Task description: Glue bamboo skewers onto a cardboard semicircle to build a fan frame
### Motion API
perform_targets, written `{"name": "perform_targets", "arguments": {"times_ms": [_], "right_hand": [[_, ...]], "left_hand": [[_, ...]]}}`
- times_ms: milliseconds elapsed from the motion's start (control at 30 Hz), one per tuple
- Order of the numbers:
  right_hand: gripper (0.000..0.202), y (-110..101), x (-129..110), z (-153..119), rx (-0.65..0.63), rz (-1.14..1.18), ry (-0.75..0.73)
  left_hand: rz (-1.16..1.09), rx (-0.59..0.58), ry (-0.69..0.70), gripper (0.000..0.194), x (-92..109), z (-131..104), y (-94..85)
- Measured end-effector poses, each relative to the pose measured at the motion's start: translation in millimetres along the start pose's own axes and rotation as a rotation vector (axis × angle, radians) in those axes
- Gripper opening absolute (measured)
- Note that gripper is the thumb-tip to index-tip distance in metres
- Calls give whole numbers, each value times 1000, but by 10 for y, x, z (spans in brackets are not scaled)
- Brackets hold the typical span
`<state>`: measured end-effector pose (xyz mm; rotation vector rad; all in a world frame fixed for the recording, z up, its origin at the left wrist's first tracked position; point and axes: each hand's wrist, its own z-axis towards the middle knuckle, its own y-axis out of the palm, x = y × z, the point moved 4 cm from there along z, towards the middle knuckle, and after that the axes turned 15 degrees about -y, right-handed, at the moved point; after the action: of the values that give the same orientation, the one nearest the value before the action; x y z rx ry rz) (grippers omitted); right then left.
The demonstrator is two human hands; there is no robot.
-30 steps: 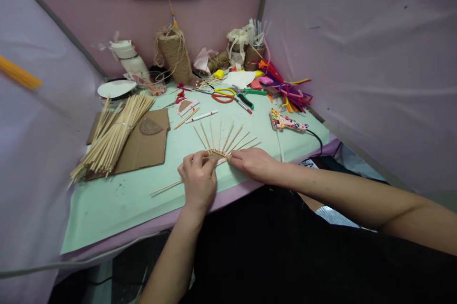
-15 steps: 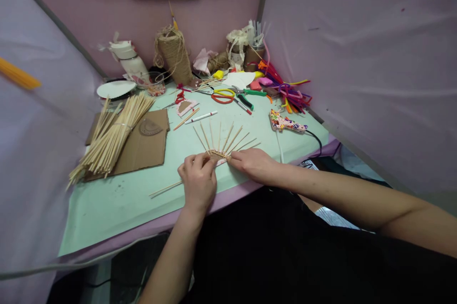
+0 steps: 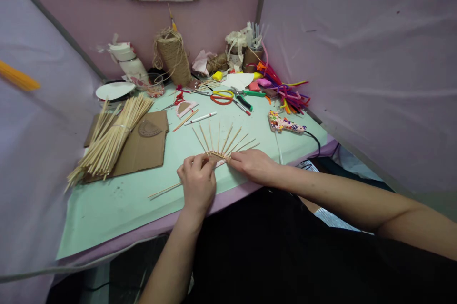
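A small cardboard piece (image 3: 217, 157) lies near the table's front edge, with several thin wooden sticks (image 3: 225, 138) fanned outward from its far side. My left hand (image 3: 197, 176) presses on its left end with bent fingers. Against its right end, my right hand (image 3: 252, 166) is closed, thumb and fingers at the base of the sticks. The fingertips of both hands partly cover the cardboard. Another wooden stick (image 3: 164, 190) points out to the left from beneath my left hand.
To the left, a tied bundle of sticks (image 3: 117, 137) and a protractor (image 3: 149, 128) rest on a cardboard sheet (image 3: 146, 156). A patterned glue gun (image 3: 285, 123) lies at right. Scissors (image 3: 222, 97), pliers (image 3: 246, 96), a twine spool (image 3: 174, 58) and pipe cleaners (image 3: 285, 92) stand behind.
Both hands keep their places on the cardboard and sticks. The whole view has shifted very slightly; nothing else visibly differs.
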<state>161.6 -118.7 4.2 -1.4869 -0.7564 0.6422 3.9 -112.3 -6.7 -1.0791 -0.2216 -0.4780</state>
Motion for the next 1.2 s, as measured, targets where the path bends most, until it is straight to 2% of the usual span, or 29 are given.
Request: {"name": "perform_targets", "arguments": {"times_ms": [300,567,767,967,1200], "right_hand": [[45,23,-14,-79,49,60,82],[27,45,-45,-99,196,139,323],[28,92,-87,-59,312,106,298],[30,200,-61,-55,343,42,253],[31,201,-55,-81,407,62,250]], "left_hand": [[-5,-11,-11,22,21,0,-19],[0,12,18,19,40,-12,-25],[-2,2,36,20,44,-18,-31],[-1,-19,33,20,33,-20,-19],[-6,-27,26,19,16,-29,-2]]}}
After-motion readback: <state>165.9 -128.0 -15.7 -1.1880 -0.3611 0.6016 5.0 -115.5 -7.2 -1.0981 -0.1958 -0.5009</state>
